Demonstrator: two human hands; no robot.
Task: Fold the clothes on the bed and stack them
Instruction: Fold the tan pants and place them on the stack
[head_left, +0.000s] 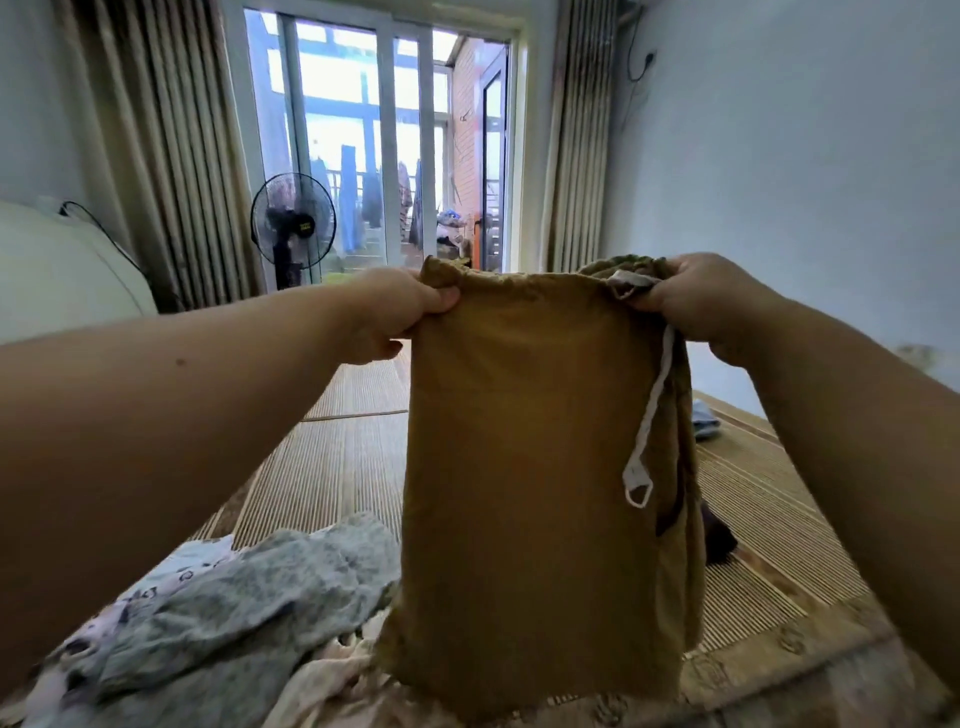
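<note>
1. The left grip (410, 312) pinches one top corner of a mustard garment (530, 467), thumb on the near side of the cloth. The right grip (696, 299) is closed round the other top corner, bunching the gathered waistband there.
2. The mustard garment hangs in the air above the bed (343, 467), over its near edge. It appears doubled lengthwise, with layered edges showing down its right side. A white drawstring (649, 415) dangles from under the right grip.
3. Its lower hem just reaches the heap of clothes at the near edge of the bed.
4. That heap looks unfolded. A grey mottled garment (249, 613) lies crumpled at the near left corner, over a white patterned piece (192, 564), with cream fabric (332, 675) beside it.
5. Towards the right edge of the bed lie a small blue item (705, 421) and a dark item (719, 540), the second partly hidden by the hanging cloth. Whether either is folded cannot be told.
6. No finished stack is plainly in view. In my judgement the task is early: this piece is partway through its fold, and the heap is untouched.
</note>
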